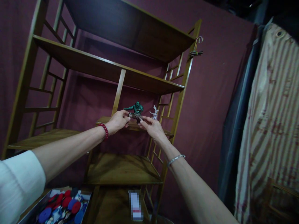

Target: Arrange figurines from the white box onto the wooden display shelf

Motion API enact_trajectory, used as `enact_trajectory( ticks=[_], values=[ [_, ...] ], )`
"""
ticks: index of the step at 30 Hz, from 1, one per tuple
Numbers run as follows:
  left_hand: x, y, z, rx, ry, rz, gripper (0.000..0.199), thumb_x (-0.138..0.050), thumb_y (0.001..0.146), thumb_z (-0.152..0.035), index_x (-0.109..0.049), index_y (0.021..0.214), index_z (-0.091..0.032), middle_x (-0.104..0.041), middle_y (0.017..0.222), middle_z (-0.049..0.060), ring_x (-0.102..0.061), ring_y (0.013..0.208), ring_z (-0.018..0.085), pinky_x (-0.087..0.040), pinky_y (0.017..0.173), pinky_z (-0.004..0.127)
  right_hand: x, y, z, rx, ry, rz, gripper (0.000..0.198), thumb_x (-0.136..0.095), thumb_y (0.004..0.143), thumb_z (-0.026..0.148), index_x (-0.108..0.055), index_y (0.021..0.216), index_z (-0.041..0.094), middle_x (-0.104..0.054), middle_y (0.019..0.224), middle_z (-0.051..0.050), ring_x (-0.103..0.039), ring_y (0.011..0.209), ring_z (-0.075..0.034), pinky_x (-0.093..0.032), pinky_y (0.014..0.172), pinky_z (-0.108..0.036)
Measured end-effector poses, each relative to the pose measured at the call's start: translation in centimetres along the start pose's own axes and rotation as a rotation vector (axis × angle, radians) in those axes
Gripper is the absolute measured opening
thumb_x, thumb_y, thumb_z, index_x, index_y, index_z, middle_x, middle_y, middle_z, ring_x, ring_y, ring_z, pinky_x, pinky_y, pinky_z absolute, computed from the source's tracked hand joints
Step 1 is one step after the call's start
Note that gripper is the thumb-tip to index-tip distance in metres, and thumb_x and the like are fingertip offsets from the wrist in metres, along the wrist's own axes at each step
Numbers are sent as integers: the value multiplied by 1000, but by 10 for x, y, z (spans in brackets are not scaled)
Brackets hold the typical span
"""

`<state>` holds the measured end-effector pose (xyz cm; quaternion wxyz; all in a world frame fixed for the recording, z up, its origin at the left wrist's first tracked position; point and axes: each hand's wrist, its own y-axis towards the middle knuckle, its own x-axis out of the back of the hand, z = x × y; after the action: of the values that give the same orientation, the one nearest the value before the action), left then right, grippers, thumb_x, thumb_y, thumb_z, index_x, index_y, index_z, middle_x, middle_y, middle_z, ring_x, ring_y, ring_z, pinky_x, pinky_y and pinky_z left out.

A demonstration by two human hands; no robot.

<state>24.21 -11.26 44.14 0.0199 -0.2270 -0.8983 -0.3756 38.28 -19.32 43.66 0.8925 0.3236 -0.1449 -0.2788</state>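
Between my two hands is a small figurine, dark green above with a brown, patterned lower part. My left hand pinches its left side, and my right hand grips its lower right side. Both hands are in front of the middle shelf of a wooden shelf unit. Just beyond my right hand, a clear antler-shaped ornament stands on that shelf, its base partly hidden. The fingertips cover parts of the figurine's base.
An upright post divides the shelves left of the figurine. Below is a lower shelf. A box of red and blue items sits at the lower left. A blurred pale object is at the bottom. A striped curtain hangs at right.
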Motion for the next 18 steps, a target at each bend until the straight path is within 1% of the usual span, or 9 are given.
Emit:
enact_trajectory(
  ticks=[3, 7, 10, 12, 15, 18],
  values=[
    [-3, 14, 9, -40, 108, -35, 14, -55, 74, -17, -55, 87, -14, -59, 65, 0, -52, 44, 6, -39, 46, 17, -3, 8, 1, -86, 76, -33, 22, -63, 67, 12, -63, 89, 12, -66, 69, -1, -61, 57, -9, -54, 59, -22],
    [-8, 29, 13, -32, 270, -64, 14, -53, 74, -18, -56, 88, -16, -59, 62, -1, -54, 48, 8, -40, 51, 18, -4, 21, -2, -178, 42, -60, 24, -62, 68, 9, -62, 92, 12, -65, 67, -1, -58, 53, -7, -50, 53, -18],
    [-11, 36, 13, -13, 369, -79, 12, -53, 75, -20, -58, 86, -18, -61, 63, 0, -56, 54, 10, -41, 56, 20, -4, 31, -10, -182, -48, -73, 22, -62, 68, 10, -62, 90, 12, -66, 68, -1, -58, 55, -8, -47, 53, -17],
    [-12, 38, 13, 2, 423, -88, 13, -53, 75, -21, -59, 86, -19, -63, 66, 1, -58, 57, 11, -41, 59, 21, -4, 38, -17, -167, -133, -73, 20, -63, 68, 14, -63, 88, 13, -66, 68, -2, -57, 55, -8, -47, 55, -18],
    [-12, 40, 15, 32, 489, -100, 14, -53, 76, -23, -60, 87, -19, -64, 68, 2, -59, 64, 13, -41, 62, 22, -3, 47, -27, -152, -269, -71, 24, -64, 66, 21, -64, 89, 12, -67, 70, -3, -58, 57, -10, -45, 57, -20],
    [-11, 41, 18, 60, 547, -107, 15, -52, 76, -24, -61, 88, -19, -65, 69, 3, -60, 70, 15, -41, 64, 22, -4, 55, -37, -138, -373, -62, 27, -64, 65, 26, -65, 89, 14, -68, 75, -3, -60, 63, -11, -45, 60, -21]
  ],
)
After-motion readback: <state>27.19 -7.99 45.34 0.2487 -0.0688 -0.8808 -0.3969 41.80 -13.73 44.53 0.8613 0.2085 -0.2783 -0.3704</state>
